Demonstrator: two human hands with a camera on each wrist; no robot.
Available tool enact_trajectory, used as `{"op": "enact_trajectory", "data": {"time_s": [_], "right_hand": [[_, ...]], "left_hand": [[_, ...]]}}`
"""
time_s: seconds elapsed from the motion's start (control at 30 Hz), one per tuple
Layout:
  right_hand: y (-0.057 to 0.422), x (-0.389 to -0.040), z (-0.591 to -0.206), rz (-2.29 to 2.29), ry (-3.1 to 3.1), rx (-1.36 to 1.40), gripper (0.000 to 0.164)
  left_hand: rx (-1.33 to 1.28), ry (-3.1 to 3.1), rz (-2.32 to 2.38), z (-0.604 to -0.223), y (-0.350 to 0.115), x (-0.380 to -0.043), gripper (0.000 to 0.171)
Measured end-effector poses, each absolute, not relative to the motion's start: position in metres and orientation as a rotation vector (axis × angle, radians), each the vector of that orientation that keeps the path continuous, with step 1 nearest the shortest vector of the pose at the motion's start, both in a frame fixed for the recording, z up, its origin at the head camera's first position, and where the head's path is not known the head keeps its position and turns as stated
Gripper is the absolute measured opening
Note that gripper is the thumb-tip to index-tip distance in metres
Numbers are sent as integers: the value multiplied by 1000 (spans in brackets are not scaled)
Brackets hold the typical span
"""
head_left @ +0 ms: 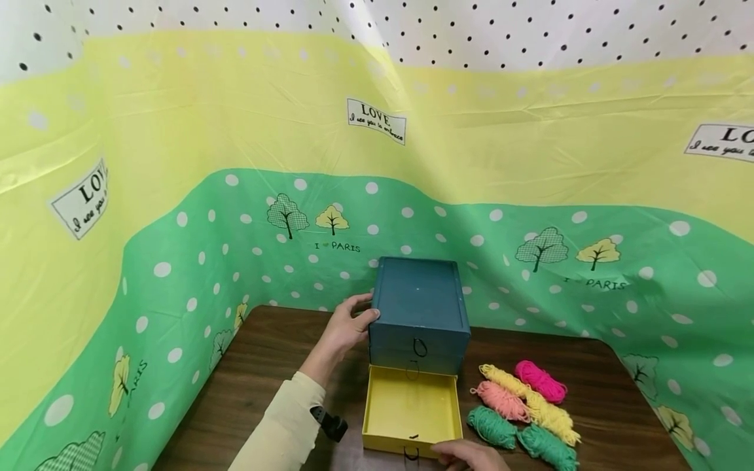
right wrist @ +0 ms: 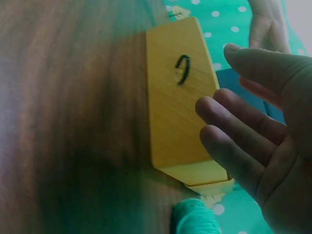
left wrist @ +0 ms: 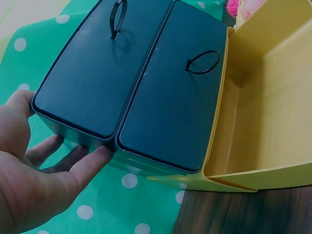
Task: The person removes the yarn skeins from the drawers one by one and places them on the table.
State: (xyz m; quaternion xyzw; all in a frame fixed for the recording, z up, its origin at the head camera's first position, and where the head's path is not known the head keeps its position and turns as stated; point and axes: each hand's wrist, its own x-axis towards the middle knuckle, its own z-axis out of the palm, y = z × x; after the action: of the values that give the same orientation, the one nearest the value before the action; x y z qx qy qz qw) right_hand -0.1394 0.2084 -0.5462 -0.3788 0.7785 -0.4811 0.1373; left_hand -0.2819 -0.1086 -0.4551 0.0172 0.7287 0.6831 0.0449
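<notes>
A stack of dark blue drawers (head_left: 419,294) stands over a yellow drawer (head_left: 412,405), which is pulled out toward me, its bare floor showing. My left hand (head_left: 347,324) touches the left side of the blue stack, its thumb near the top front edge. In the left wrist view, the fingertips (left wrist: 100,155) rest along that side, spread apart. Close to the front of the yellow drawer is my right hand (right wrist: 263,126), fingers extended and apart, holding nothing. A black loop pull (right wrist: 183,69) hangs on the yellow drawer's front, beyond the fingertips.
Right of the drawer lie several yarn skeins: magenta (head_left: 540,381), yellow (head_left: 548,415), salmon (head_left: 501,399) and green (head_left: 493,426). They rest on a dark wooden table (head_left: 277,347). A patterned curtain (head_left: 330,275) surrounds the table behind and at both sides.
</notes>
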Motion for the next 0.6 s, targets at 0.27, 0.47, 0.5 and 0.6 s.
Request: {"op": "enact_trajectory", "data": {"time_s": [0.27, 0.47, 0.5, 0.6], "right_hand": [[195, -145, -557, -1263, 2314, -1121, 33], [187, -147, -566, -1346, 2177, -1030, 36], [186, -147, -567, -1346, 2167, -1026, 36], [181, -147, -571, -1303, 2188, -1023, 35]], "left_hand": [[68, 2229, 2082, -454, -109, -281, 56], [65, 2223, 2085, -454, -109, -282, 57], [64, 2223, 2085, -454, -109, -283, 57], [64, 2220, 2087, -454, -108, -283, 57]]}}
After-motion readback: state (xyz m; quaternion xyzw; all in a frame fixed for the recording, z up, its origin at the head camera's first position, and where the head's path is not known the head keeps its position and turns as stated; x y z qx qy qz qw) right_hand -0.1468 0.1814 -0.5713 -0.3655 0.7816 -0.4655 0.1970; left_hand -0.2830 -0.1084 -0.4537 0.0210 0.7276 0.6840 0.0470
